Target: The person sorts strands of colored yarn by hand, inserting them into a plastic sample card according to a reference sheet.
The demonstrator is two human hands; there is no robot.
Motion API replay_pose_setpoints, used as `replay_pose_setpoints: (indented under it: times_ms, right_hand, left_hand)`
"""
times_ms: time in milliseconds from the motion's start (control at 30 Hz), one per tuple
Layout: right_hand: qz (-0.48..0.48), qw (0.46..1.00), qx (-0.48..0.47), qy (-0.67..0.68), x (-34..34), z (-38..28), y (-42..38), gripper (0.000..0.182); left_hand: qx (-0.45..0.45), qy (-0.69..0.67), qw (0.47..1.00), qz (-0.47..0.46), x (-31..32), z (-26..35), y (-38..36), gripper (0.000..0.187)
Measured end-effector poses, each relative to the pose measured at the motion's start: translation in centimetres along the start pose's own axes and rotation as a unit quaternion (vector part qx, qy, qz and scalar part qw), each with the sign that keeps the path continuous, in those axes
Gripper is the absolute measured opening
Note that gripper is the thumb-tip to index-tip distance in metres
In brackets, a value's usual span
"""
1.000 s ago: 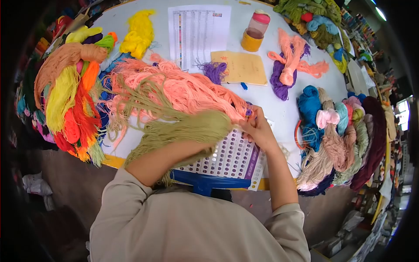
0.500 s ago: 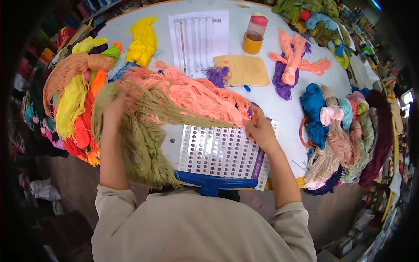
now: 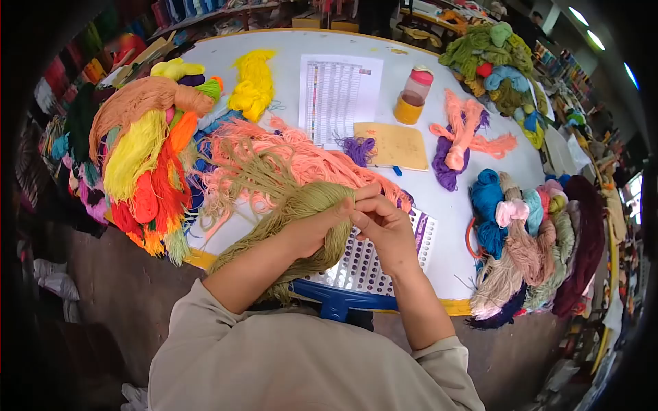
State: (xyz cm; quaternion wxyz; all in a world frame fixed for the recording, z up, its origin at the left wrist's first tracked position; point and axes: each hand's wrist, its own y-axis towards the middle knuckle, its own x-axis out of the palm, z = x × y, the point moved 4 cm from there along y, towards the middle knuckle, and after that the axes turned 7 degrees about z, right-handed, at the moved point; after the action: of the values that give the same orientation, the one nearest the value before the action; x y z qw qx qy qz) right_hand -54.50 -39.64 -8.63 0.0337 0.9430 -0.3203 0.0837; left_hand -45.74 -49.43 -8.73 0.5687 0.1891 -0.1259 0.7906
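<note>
A skein of olive-green yarn point(image 3: 312, 202) is bunched over the near edge of the table, its loose strands trailing off to the upper left. My left hand point(image 3: 322, 229) is closed around the skein's right end. Close beside it, my right hand point(image 3: 387, 229) meets the left fingertips in a pinch; whatever lies between its fingers is too small to make out. Below both hands lies a white card with rows of holes point(image 3: 370, 264), partly covered by the skein. Behind them spreads a heap of salmon-pink yarn point(image 3: 301, 154).
Colourful skeins point(image 3: 140, 164) crowd the table's left side, and more skeins point(image 3: 531, 233) hang at the right edge. Farther back are a printed sheet point(image 3: 339, 96), a tan booklet point(image 3: 391, 147), a pink-lidded jar point(image 3: 413, 96) and a salmon-and-purple bundle point(image 3: 458, 137). A blue chair back point(image 3: 336, 299) stands at the front edge.
My left hand has come right, gathering the olive skein toward the middle. My right hand has moved slightly left and down to meet it. The head view has tilted up.
</note>
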Motion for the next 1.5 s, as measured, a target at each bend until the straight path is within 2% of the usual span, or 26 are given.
replay_pose_setpoints:
  times_ms: [33,100,133,200,300,433,500,667,933,1033,1100,1133,1167,1200,1233,1300,1333,1400,1467,1500]
  right_hand:
    - [-0.003,1.000,-0.001,-0.001,0.0,0.0,-0.1,0.010]
    - [0.012,0.999,0.021,0.033,-0.4,0.1,-0.1,0.010]
    - [0.021,0.998,0.030,0.057,-0.4,0.3,-0.2,0.010]
    - [0.024,0.996,0.046,0.077,-0.4,0.5,-0.3,0.009]
    - [0.026,0.992,0.066,0.105,-0.7,1.0,-0.2,0.009]
    - [0.030,0.982,0.095,0.162,-0.8,1.0,-0.1,0.009]
    - [0.032,0.984,0.090,0.153,-0.9,1.1,-0.2,0.009]
    - [0.031,0.989,0.078,0.125,-0.9,1.5,0.0,0.008]
    - [0.021,0.983,0.082,0.161,-0.8,1.4,0.1,0.011]
    - [0.029,0.984,0.104,0.142,-0.6,1.3,-0.1,0.012]
    - [0.027,0.988,0.100,0.117,-0.7,1.7,0.1,0.013]
    - [0.024,0.991,0.097,0.091,-0.8,2.0,0.3,0.014]
    - [0.025,0.991,0.097,0.091,-0.9,2.3,0.4,0.014]
    - [0.042,0.977,0.113,0.174,-1.2,2.7,0.5,0.014]
    - [0.059,0.956,0.130,0.256,-1.4,2.9,0.6,0.013]
    - [0.056,0.943,0.144,0.295,-1.6,2.7,0.8,0.012]
    - [0.053,0.928,0.158,0.333,-1.6,2.7,0.9,0.011]
    - [0.035,0.936,0.148,0.317,-1.9,3.0,0.9,0.010]
    - [0.018,0.944,0.138,0.299,-1.4,2.6,0.8,0.011]
    - [0.042,0.966,0.129,0.220,-0.9,1.9,0.6,0.013]
  left_hand:
    - [0.003,0.000,1.000,0.002,0.0,0.0,-0.3,0.080]
    - [-0.020,-0.006,0.999,0.041,-0.6,-0.2,-0.6,0.063]
    - [-0.019,-0.006,0.999,0.044,-0.9,-0.4,-0.6,0.063]
    - [-0.043,-0.030,0.997,0.058,-1.4,-1.1,-0.4,0.051]
    - [-0.059,0.000,0.995,0.085,-1.1,-1.4,-0.4,0.046]
    - [-0.050,-0.025,0.995,0.082,-0.7,-1.5,-0.2,0.044]
    - [-0.071,-0.010,0.994,0.077,-0.9,-1.5,-0.1,0.043]
    - [-0.058,-0.021,0.994,0.091,-0.5,-1.5,0.0,0.042]
    - [-0.078,-0.062,0.991,0.086,-1.4,-2.3,0.3,0.042]
    - [-0.070,-0.014,0.992,0.108,-1.6,-2.7,0.4,0.040]
    - [0.034,0.248,0.960,0.123,-1.4,-2.0,0.3,0.039]
    - [0.034,0.248,0.960,0.122,-1.2,-1.8,0.2,0.039]
    - [-0.017,0.208,0.970,0.126,-1.0,-1.6,0.1,0.042]
    - [-0.069,0.167,0.975,0.131,-0.8,-1.7,-0.1,0.046]
    - [-0.068,0.167,0.975,0.131,-1.0,-2.0,0.0,0.046]
    - [-0.034,-0.066,0.995,0.071,-0.9,-2.2,0.1,0.052]
    - [-0.034,-0.065,0.995,0.071,-1.1,-2.4,0.0,0.052]
    - [-0.007,-0.128,0.991,0.029,-0.8,-1.8,-0.3,0.057]
    - [-0.005,-0.124,0.992,0.035,-0.5,-1.6,-0.4,0.056]
    - [-0.002,-0.121,0.992,0.041,-0.5,-1.6,-0.4,0.055]
